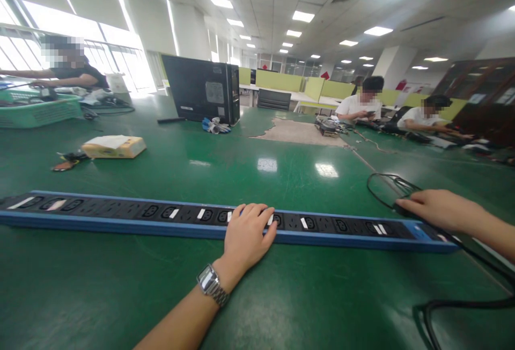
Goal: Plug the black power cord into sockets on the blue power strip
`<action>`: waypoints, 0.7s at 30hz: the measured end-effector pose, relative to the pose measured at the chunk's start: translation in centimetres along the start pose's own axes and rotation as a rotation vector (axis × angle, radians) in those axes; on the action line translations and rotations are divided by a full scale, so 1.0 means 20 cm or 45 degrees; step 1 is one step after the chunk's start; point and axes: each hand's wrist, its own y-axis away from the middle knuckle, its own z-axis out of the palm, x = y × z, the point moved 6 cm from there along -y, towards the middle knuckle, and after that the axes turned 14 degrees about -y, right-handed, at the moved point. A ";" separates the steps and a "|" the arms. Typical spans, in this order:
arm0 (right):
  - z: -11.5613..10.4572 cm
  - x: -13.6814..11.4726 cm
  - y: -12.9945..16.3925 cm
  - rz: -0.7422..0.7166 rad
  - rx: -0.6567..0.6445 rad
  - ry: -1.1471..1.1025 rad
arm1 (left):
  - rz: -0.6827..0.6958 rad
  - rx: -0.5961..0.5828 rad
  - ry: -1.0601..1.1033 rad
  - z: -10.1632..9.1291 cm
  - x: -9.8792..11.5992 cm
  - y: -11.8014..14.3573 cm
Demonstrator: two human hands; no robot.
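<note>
A long blue-framed power strip (317,224) with black sockets and several white labels lies across the green table. My left hand (247,234), a metal watch at its wrist, rests over the middle of the strip, its fingers curled across the socket face and its thumb towards the near edge. Above the strip's right end, my right hand (438,208) is closed around a black cable (378,191). A dark end piece shows at its fingertips, but I cannot make out its shape. The cable loops beyond the fingers and hangs down at the right.
Behind the strip lie a tissue pack (115,147), a black computer case (199,89) and a pair of gloves (216,125). A green basket (40,111) stands at left near a person. Two other people sit at the right beyond the cardboard sheet (287,131).
</note>
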 end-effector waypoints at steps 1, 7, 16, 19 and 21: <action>-0.02 -0.06 0.00 0.002 -0.065 -0.055 | 0.000 0.002 -0.001 0.00 0.00 0.00; 0.11 -0.45 0.09 -0.159 -0.398 -0.081 | 0.005 0.002 0.001 0.00 0.00 0.00; 0.27 -0.49 0.01 -0.089 -0.360 0.055 | 0.005 0.010 0.025 -0.01 0.00 0.01; 0.29 -0.48 0.01 -0.071 -0.351 0.044 | 0.007 0.037 0.034 -0.02 0.00 0.01; 0.30 -0.47 0.03 -0.060 -0.330 0.027 | 0.003 0.038 0.033 -0.02 0.00 0.01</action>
